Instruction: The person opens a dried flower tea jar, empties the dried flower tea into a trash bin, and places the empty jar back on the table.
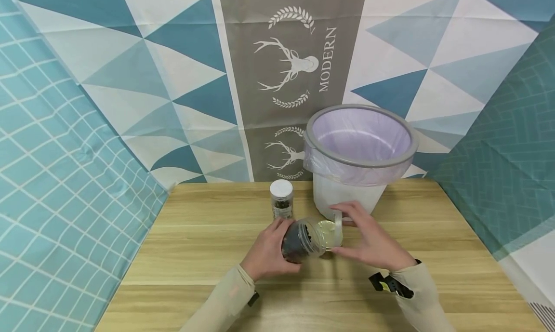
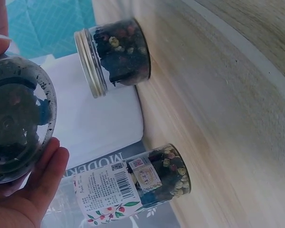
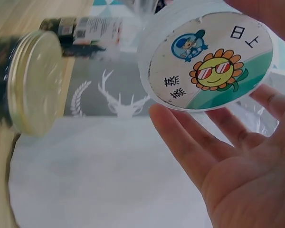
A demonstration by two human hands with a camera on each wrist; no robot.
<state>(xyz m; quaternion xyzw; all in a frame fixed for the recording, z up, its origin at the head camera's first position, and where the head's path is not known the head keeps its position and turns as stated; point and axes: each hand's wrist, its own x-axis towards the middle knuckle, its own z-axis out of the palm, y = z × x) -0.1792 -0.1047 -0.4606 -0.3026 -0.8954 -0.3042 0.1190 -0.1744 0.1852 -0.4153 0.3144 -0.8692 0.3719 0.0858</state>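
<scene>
My left hand (image 1: 270,252) grips a clear jar (image 1: 296,245) with dark contents, tipped so its mouth faces right; in the left wrist view its round base (image 2: 14,123) shows. Between thumb and fingers, my right hand (image 1: 368,235) holds a white lid (image 1: 338,228) on edge beside the jar's mouth. A sunflower sticker (image 3: 213,71) covers the lid's outer face. Under and behind the lid stands a gold-lidded jar (image 2: 123,52) with dark and pale bits inside. Behind my left hand a taller labelled jar (image 2: 109,192) stands upright, its white cap (image 1: 282,188) on.
A white bin (image 1: 342,192) with a grey rim and a lilac bag lining stands at the back right, close behind the gold-lidded jar. The wooden table (image 1: 208,226) ends at a patterned cloth wall (image 1: 186,105) at the back.
</scene>
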